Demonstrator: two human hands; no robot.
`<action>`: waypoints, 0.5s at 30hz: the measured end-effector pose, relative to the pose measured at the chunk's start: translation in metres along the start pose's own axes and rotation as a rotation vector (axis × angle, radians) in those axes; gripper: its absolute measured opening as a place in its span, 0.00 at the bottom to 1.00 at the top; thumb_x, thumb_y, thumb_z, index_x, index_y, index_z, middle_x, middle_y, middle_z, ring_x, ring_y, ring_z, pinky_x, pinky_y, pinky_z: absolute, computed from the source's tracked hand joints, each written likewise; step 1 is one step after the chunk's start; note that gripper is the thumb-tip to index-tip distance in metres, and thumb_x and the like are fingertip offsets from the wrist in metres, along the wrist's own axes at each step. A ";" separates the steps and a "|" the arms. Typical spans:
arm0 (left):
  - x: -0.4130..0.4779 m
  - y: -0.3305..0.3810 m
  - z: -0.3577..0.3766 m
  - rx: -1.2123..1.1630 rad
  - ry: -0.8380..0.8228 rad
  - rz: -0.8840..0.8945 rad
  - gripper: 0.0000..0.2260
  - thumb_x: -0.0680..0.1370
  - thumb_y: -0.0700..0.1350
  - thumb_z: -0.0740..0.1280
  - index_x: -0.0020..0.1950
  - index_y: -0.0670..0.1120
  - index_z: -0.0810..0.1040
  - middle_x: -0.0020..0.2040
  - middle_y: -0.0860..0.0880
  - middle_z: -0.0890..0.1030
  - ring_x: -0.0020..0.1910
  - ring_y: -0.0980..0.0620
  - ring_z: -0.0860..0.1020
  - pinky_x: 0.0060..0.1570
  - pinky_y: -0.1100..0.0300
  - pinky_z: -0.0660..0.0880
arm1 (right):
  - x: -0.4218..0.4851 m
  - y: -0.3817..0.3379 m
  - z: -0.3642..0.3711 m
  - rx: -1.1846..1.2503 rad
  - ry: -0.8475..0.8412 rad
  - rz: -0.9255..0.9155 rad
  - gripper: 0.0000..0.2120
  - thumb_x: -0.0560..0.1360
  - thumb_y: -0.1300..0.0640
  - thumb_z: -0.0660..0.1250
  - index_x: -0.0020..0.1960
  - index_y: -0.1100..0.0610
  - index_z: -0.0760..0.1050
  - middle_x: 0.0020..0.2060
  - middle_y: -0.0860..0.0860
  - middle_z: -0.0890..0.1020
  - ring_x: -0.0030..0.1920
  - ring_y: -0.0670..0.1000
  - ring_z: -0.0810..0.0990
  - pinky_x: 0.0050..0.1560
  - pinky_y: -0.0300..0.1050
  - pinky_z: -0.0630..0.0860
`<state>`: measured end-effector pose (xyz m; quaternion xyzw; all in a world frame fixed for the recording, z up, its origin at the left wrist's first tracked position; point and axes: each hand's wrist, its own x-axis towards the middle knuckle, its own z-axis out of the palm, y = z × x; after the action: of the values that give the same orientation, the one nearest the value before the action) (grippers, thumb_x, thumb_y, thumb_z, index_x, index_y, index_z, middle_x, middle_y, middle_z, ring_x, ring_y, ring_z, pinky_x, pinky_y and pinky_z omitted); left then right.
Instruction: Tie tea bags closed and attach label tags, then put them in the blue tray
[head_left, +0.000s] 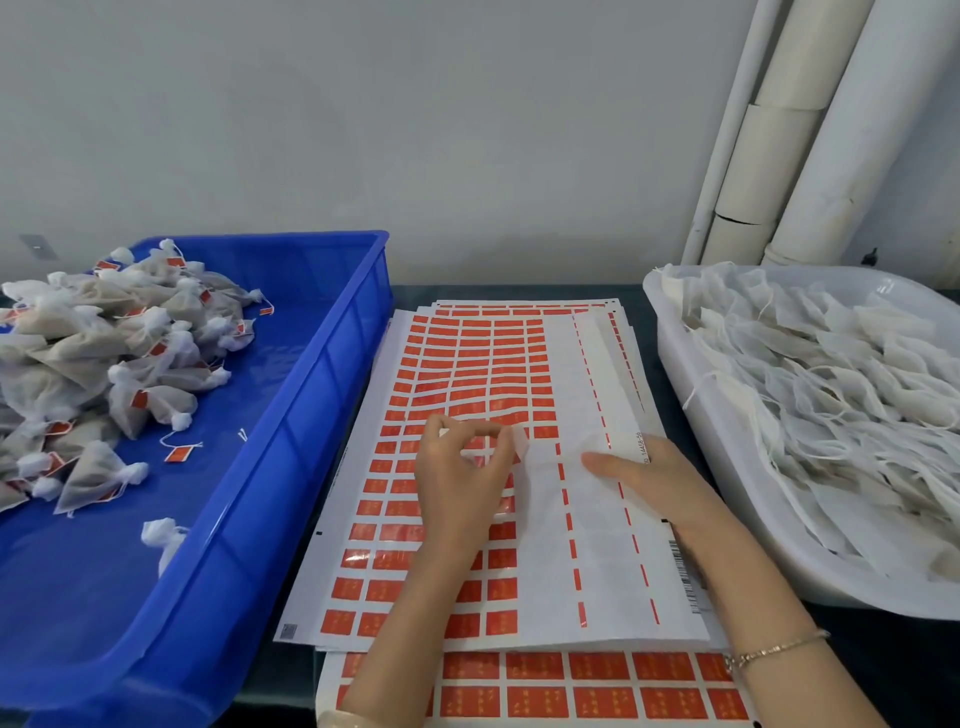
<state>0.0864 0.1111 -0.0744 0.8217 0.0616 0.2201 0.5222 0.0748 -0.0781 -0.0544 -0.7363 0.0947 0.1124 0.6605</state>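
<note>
Label (521, 441) at the middle of the sheet (467, 364) is thin, light and sticky, and creases easily. Left hand (457, 478) pinches its lifted edge; right hand (649, 483) lies flat, pressing the sheet.

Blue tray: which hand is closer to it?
Left. The left hand, pinching a small white piece, is over the sticker sheet lying next to the blue tray. The right hand lies flat farther away, nearer the white tub.

Our dark table (914, 660)
On it we see a blue tray (332, 364) left, label sheets (467, 364) centre, a white tub (753, 545) right.
</note>
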 end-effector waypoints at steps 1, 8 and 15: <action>0.000 0.000 0.000 0.003 0.025 -0.003 0.03 0.73 0.53 0.73 0.44 0.58 0.80 0.57 0.52 0.78 0.55 0.52 0.76 0.52 0.54 0.80 | 0.000 0.000 0.001 -0.012 0.018 -0.018 0.10 0.73 0.56 0.72 0.54 0.55 0.80 0.43 0.50 0.86 0.42 0.53 0.86 0.45 0.50 0.82; 0.002 0.003 -0.007 -0.091 0.165 0.021 0.04 0.73 0.55 0.71 0.46 0.58 0.80 0.52 0.53 0.79 0.46 0.55 0.77 0.39 0.72 0.75 | 0.002 0.004 0.007 -0.157 0.188 -0.144 0.24 0.69 0.52 0.76 0.59 0.45 0.67 0.47 0.38 0.78 0.42 0.43 0.81 0.36 0.38 0.76; -0.001 0.007 -0.007 -0.115 -0.029 0.080 0.04 0.71 0.54 0.74 0.42 0.59 0.80 0.47 0.55 0.78 0.43 0.54 0.76 0.34 0.74 0.73 | 0.005 0.013 0.014 -0.517 0.401 -0.554 0.22 0.73 0.48 0.71 0.65 0.42 0.70 0.62 0.35 0.70 0.59 0.34 0.68 0.64 0.38 0.64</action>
<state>0.0822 0.1134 -0.0663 0.7953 0.0088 0.2321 0.5600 0.0755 -0.0656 -0.0702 -0.8825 -0.0114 -0.1948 0.4280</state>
